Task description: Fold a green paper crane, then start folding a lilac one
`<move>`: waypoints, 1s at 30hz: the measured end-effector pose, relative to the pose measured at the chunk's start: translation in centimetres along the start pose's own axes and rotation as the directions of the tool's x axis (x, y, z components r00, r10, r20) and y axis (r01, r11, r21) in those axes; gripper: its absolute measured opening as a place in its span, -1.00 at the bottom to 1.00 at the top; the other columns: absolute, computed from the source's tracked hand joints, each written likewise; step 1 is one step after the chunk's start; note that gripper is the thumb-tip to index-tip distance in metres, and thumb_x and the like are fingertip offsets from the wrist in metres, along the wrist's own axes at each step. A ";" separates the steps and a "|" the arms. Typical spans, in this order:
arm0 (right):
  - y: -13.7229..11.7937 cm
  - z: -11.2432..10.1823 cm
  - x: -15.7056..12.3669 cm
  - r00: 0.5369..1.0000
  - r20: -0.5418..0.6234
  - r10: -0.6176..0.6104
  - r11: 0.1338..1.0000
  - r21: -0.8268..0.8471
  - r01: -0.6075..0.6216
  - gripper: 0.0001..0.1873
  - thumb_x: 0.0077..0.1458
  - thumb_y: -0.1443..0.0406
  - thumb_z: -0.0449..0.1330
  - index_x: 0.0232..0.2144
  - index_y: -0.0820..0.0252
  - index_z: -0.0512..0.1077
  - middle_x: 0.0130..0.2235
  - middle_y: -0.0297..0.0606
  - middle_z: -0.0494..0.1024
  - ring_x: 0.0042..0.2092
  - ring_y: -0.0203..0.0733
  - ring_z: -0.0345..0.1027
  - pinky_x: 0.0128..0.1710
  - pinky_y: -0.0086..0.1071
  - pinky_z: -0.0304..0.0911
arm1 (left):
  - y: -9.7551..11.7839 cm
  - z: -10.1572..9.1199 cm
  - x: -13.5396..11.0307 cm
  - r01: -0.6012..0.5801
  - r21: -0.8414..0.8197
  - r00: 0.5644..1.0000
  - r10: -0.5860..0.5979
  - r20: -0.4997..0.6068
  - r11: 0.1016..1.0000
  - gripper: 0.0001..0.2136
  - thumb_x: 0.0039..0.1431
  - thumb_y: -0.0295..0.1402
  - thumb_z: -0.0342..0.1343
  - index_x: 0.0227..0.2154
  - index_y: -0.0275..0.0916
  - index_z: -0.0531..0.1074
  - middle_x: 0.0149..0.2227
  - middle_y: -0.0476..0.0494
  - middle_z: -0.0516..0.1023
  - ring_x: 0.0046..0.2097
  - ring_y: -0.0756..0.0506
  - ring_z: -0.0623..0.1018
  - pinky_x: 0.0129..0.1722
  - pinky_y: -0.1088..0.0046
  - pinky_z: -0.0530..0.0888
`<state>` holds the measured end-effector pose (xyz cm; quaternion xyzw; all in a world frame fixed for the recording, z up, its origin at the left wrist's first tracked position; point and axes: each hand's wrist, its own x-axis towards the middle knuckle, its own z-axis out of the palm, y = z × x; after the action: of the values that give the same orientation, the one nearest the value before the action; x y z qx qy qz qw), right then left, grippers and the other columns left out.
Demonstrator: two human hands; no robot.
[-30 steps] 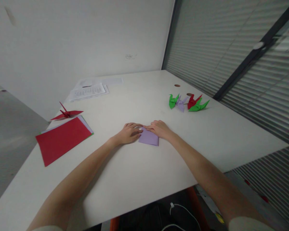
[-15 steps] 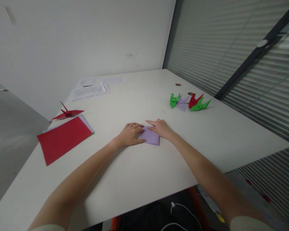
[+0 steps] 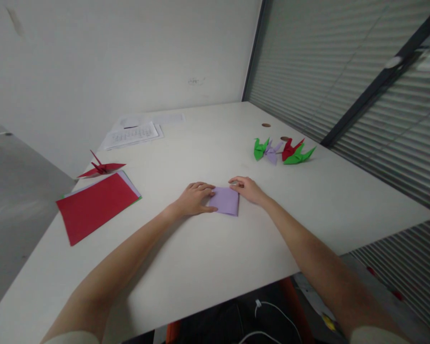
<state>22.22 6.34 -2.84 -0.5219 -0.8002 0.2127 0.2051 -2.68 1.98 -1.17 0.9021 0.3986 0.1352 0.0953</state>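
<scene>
A small folded sheet of purple origami paper (image 3: 225,200) lies flat on the table between my hands. My left hand (image 3: 195,198) rests at its left edge, thumb spread from the fingers, with fingertips and thumb touching the paper near its upper and lower left corners. At the upper right corner, my right hand (image 3: 249,188) has its fingers bent and thumb close together, pinching the paper's edge. Part of the left edge is hidden under my left fingertips.
Red paper sheets (image 3: 98,208) with purple and green ones beneath lie left, below a red paper crane (image 3: 102,168). Green (image 3: 261,149), purple (image 3: 272,153) and red (image 3: 290,149) cranes stand at right, another green one beside them. Printed pages (image 3: 132,135) lie behind.
My right hand has slid right, off the top of the purple paper to its upper right corner, and its pointing index finger has bent. My left hand stays in place.
</scene>
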 end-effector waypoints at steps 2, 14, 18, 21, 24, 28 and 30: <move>0.3 0.0 0.1 1.000 0.004 0.004 0.998 0.062 -0.004 -0.64 0.19 0.12 0.07 -0.09 0.19 0.44 -0.36 -0.25 0.56 -0.32 -0.20 0.35 -0.28 -0.35 0.14 | -0.1 0.1 0.0 -0.009 0.000 1.000 0.009 -0.004 1.000 -0.54 0.06 0.02 0.15 -0.07 -0.16 0.41 0.16 -0.17 0.37 0.18 -0.21 0.31 0.15 0.18 0.22; -1.0 -0.3 -0.4 0.998 -0.026 0.053 0.996 -0.076 -0.055 -0.81 0.13 0.16 0.15 -0.27 0.10 0.49 -0.36 -0.27 0.58 -0.17 -0.10 0.27 -0.12 -0.24 -0.01 | -0.3 0.3 -0.1 -0.031 0.016 0.999 0.031 -0.044 0.999 -0.55 0.06 0.04 0.14 -0.11 -0.17 0.40 0.15 -0.17 0.37 0.16 -0.21 0.32 0.12 0.18 0.25; -0.9 0.0 -0.4 0.998 -0.034 0.043 0.993 -0.108 -0.047 -0.83 0.10 0.16 0.19 -0.29 0.09 0.48 -0.39 -0.28 0.56 -0.14 -0.05 0.25 -0.13 -0.23 -0.02 | -0.4 0.4 -0.2 -0.030 0.006 0.998 0.030 -0.048 1.000 -0.53 0.05 0.06 0.14 -0.10 -0.17 0.40 0.16 -0.18 0.35 0.17 -0.22 0.32 0.13 0.16 0.25; -0.9 -0.1 -0.3 0.999 -0.020 0.026 0.994 -0.102 -0.028 -0.84 0.10 0.20 0.18 -0.26 0.09 0.47 -0.40 -0.27 0.55 -0.15 -0.05 0.25 -0.14 -0.23 0.02 | -0.4 0.4 -0.2 -0.028 -0.005 0.999 0.027 -0.047 1.000 -0.53 0.05 0.06 0.14 -0.10 -0.16 0.40 0.15 -0.17 0.36 0.16 -0.22 0.32 0.14 0.16 0.25; -1.0 -0.2 -0.3 1.000 0.001 0.007 0.996 -0.088 -0.007 -0.84 0.10 0.21 0.18 -0.25 0.09 0.47 -0.40 -0.27 0.54 -0.17 -0.06 0.27 -0.16 -0.24 0.06 | -0.4 0.4 -0.3 -0.024 -0.009 0.999 0.023 -0.046 1.000 -0.54 0.06 0.05 0.14 -0.08 -0.15 0.40 0.15 -0.18 0.36 0.16 -0.23 0.33 0.13 0.14 0.25; -0.8 -0.1 -0.2 1.000 0.014 0.001 0.995 -0.096 0.000 -0.84 0.12 0.22 0.17 -0.25 0.10 0.47 -0.40 -0.28 0.55 -0.19 -0.07 0.28 -0.17 -0.24 0.07 | -0.1 0.3 -0.4 -0.033 0.003 0.998 0.033 -0.049 0.999 -0.53 0.07 0.05 0.13 -0.05 -0.14 0.40 0.18 -0.17 0.33 0.17 -0.23 0.32 0.14 0.13 0.25; -0.7 0.0 -0.2 1.000 0.016 -0.006 0.993 -0.118 0.008 -0.83 0.13 0.21 0.16 -0.23 0.10 0.47 -0.40 -0.28 0.55 -0.18 -0.06 0.27 -0.16 -0.24 0.06 | 0.1 0.2 -0.4 -0.046 0.016 0.998 0.047 -0.047 0.999 -0.53 0.09 0.04 0.11 -0.03 -0.13 0.40 0.22 -0.15 0.28 0.19 -0.25 0.29 0.16 0.12 0.24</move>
<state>21.78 5.93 -2.51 -0.5289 -0.8147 0.1682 0.1683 -2.83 1.58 -1.38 0.9083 0.3807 0.1556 0.0762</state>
